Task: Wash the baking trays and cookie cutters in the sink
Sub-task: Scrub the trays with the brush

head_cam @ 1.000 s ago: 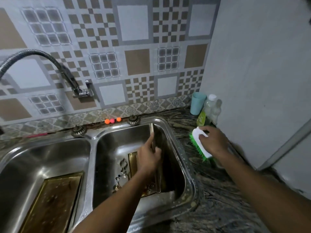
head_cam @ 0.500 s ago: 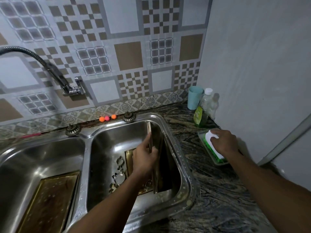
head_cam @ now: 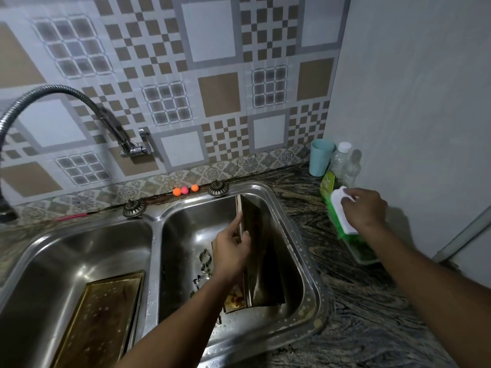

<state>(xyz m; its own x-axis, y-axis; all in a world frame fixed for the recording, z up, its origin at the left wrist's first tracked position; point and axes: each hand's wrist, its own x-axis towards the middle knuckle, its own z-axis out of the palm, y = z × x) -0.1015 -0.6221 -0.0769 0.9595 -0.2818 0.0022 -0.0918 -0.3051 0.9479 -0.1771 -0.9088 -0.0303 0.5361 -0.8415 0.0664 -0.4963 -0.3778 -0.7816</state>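
While the left hand (head_cam: 231, 251) pinches the upper edge of a dark, grease-browned baking tray (head_cam: 263, 261) standing on edge in the sink's right basin (head_cam: 191, 235), metal cookie cutters (head_cam: 205, 260) lie beside it on the basin floor. Fingers of the right hand (head_cam: 365, 211) curl round a white-backed, green-bristled brush (head_cam: 341, 201) above the tabletop (head_cam: 345, 301).

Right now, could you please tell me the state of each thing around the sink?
Upright tray: standing on edge in the right basin.
Flat tray: lying in the left basin, soiled.
Cookie cutters: lying on the right basin's floor.
Brush: held bristles down over the green dish.
Left hand: grips the upright tray's top edge.
Right hand: grips the brush.
Bottle: upright, capped.
Cup: upright.
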